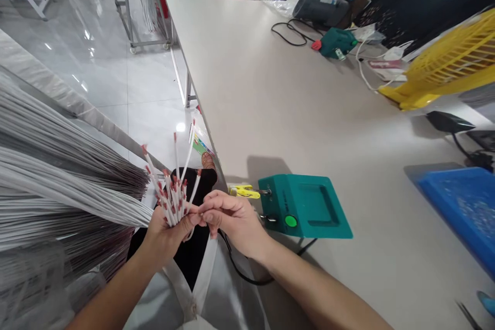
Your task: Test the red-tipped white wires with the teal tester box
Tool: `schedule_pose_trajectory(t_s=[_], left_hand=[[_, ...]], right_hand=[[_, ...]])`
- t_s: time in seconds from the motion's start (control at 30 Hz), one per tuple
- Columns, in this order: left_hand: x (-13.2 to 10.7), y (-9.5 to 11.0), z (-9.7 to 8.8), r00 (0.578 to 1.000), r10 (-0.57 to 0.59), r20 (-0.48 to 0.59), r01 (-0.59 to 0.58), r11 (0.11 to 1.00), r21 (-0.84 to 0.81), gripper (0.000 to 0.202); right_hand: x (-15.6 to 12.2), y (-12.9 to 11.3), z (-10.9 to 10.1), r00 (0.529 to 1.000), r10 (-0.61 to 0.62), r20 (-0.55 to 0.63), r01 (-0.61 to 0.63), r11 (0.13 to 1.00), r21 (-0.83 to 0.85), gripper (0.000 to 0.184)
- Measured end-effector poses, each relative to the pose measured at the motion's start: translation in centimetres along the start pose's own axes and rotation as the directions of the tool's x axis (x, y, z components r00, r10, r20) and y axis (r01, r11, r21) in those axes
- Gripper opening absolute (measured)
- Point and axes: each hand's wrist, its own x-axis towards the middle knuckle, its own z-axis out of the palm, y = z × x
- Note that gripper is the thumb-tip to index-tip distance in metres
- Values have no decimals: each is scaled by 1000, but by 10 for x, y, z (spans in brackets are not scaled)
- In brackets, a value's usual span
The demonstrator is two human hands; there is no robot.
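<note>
My left hand (164, 234) is closed around a bundle of white wires (175, 201) whose reddish, copper-coloured ends fan upward. A few of the wires stand out higher than the others. Thumb and fingertips of my right hand (242, 224) pinch together right beside the left thumb; what lies between them is too small to make out. Just beyond the right hand, a teal box (301, 201) with a round green button sits on the table. A yellow clip (244, 192) projects from its left side, by the table edge.
Long grey-white cables (69, 185) hang over a rack at the left. The pale table (270, 98) carries a yellow fan (448, 62), a blue tray (460, 206), a dark green device (336, 43) and a grey motor-like machine (320, 9). A black cord (247, 281) loops below my right forearm.
</note>
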Motion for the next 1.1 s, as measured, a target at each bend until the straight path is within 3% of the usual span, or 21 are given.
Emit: schedule_pose_trajectory(t_s=[0.13, 0.23, 0.3, 0.37, 0.5, 0.57, 0.63, 0.73, 0.8, 0.93, 1.0, 1.1], left_hand=[[1, -15, 10, 996, 17, -89, -29, 990, -138, 22], [1, -19, 18, 988, 0, -157, -31, 981, -193, 17], [1, -18, 21, 983, -1, -186, -36, 980, -194, 15], [-1, -16, 20, 982, 9, -190, -38, 989, -146, 16], [-2, -12, 16, 977, 25, -211, -38, 997, -60, 20], [-2, -12, 16, 972, 27, -232, -38, 998, -42, 21], [-2, -12, 16, 967, 23, -253, -27, 1000, -13, 21], [-1, -11, 15, 961, 37, -275, -32, 999, 23, 20], [0, -10, 14, 961, 50, -271, -43, 999, 32, 20], [-1, -7, 12, 958, 26, -286, -15, 999, 39, 21], [-1, -6, 11, 967, -2, -255, 21, 997, 68, 19], [-1, -5, 10, 987, -20, -162, 43, 989, 139, 17]], right_hand=[[0, 8, 4, 988, -118, -99, 111, 991, -71, 8], [-4, 8, 4, 938, -305, -167, 232, 906, -355, 11], [-6, 5, 1, 889, -451, -83, 322, 743, -587, 14], [-7, 0, -4, 842, -529, 104, 409, 501, -762, 17], [-5, -7, -14, 792, -455, 407, 472, 35, -881, 21], [-4, -9, -17, 777, -400, 485, 483, -114, -868, 22], [-3, -9, -19, 775, -351, 525, 490, -191, -851, 21], [-5, -10, -20, 823, -262, 504, 483, -144, -864, 20], [-7, -10, -19, 855, -263, 447, 466, 11, -885, 19], [-8, -11, -16, 876, -444, 191, 387, 408, -827, 18], [-6, -10, -14, 872, -473, 125, 394, 528, -752, 18], [-3, -5, -14, 880, -456, 136, 425, 625, -655, 10]])
